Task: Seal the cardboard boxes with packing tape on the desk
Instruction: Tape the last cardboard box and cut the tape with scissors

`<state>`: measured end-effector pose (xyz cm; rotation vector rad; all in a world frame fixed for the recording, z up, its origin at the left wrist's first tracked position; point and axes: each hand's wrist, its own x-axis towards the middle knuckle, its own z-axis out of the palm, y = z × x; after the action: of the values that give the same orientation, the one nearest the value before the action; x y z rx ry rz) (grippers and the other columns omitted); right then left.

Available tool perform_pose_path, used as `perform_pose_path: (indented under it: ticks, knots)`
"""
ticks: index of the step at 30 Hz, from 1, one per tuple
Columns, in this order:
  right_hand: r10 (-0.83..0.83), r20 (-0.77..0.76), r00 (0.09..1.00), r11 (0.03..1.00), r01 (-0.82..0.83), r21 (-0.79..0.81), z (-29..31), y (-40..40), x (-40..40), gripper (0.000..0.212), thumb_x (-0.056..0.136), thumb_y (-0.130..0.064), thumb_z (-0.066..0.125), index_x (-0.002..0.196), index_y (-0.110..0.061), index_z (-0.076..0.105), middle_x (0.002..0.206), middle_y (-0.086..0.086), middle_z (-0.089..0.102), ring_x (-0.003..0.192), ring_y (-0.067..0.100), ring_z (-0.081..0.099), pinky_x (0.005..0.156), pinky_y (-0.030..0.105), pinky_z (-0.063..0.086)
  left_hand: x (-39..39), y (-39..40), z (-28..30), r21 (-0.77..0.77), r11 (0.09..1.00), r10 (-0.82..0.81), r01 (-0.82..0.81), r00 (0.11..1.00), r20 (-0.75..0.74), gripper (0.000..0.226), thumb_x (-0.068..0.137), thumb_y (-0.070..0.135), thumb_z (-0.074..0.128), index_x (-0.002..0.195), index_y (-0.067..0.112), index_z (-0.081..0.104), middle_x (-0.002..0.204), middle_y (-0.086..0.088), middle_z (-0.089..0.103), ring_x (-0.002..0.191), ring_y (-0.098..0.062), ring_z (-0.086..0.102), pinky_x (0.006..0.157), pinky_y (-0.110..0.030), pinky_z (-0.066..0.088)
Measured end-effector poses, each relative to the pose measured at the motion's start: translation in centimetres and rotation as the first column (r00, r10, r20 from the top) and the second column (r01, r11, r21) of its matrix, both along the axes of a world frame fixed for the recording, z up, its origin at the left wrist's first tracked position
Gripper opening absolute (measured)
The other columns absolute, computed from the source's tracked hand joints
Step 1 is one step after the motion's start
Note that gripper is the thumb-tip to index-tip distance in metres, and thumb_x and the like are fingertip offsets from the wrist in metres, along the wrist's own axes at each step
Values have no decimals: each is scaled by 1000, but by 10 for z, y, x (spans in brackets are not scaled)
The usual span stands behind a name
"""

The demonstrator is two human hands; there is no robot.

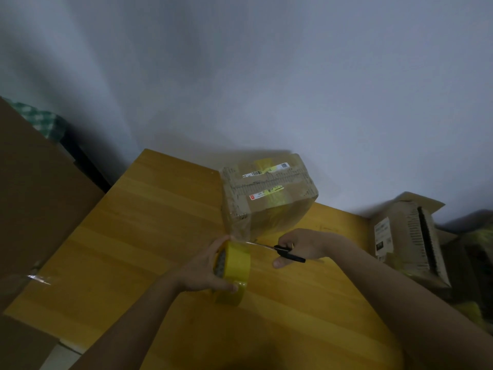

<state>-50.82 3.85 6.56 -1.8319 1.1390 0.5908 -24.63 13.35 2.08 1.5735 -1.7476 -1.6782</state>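
A closed cardboard box [269,193] with labels and yellowish tape stands at the far side of the wooden desk [128,236]. My left hand [205,265] grips a roll of yellow packing tape [234,271] just in front of the box. A clear strip of tape [240,233] runs from the roll up to the box's near face. My right hand [301,244] holds black-handled scissors [282,251], whose blades point left at the strip beside the roll.
A large brown cardboard sheet [40,198] leans at the left, with a bit of clear tape [38,279] on its lower edge. A second, open cardboard box [408,236] sits off the desk's right end. The white wall lies right behind the desk.
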Motion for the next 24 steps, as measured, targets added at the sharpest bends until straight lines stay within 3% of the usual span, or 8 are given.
perform_pose_path:
  ticks: [4,8,11,13,16,18,21,24]
  knots:
    - [2,44,999,999,-4,51,-7,-1,7,44,84,-62,64,78,-21,50,75,-3,44,68,15,41,70,31,33,0,1,-3,15,1000,14,-14,1000,-18,116,62,40,88,145,36,8,141,9,22,135,-14,27,105,-33,39]
    - [-7,90,996,997,0,82,-15,-3,12,44,83,-61,65,79,-20,51,74,-3,42,67,17,39,69,32,32,1,1,-4,26,999,24,-23,999,-28,128,61,43,89,152,30,-1,146,11,19,136,-13,27,106,-31,39]
    - [5,85,996,997,-12,82,-16,-5,16,46,83,-60,65,79,-17,50,74,-3,43,69,16,41,69,30,33,3,1,-4,16,1000,13,-13,1000,-10,135,50,62,85,152,30,3,152,9,15,140,-16,25,109,-33,38]
    - [0,79,997,995,-8,96,-17,-8,18,46,83,-60,66,77,-17,50,73,-4,43,69,16,41,69,30,34,4,2,-3,22,1000,6,-6,1000,-5,136,49,64,84,152,32,0,155,12,6,143,-15,18,111,-35,36]
    - [-14,58,998,992,7,123,-18,-10,19,48,79,-64,68,70,-20,50,72,-4,46,70,17,43,70,30,35,2,1,-1,32,999,-1,2,1000,-25,112,54,55,82,136,48,6,139,23,13,134,-5,20,103,-21,36]
    - [2,45,999,992,-7,125,-17,-13,22,50,77,-66,67,69,-20,51,75,-3,48,74,18,45,73,31,37,1,1,1,30,1000,-2,3,1000,-26,100,65,42,85,128,49,8,133,24,13,130,-3,20,98,-16,36]
    - [37,38,999,992,-41,116,-14,-15,27,50,80,-65,65,70,-19,51,75,-2,48,75,19,45,75,32,37,1,-1,-1,16,1000,13,-13,999,-46,97,71,27,85,130,44,10,123,35,15,130,-5,26,84,-2,39]
    - [47,38,998,991,-51,120,-12,-17,26,49,80,-66,64,67,-21,51,74,-3,48,75,19,45,75,32,37,2,-2,-3,29,999,20,-18,997,-71,98,76,16,81,140,37,10,121,34,19,125,-4,28,78,0,41]
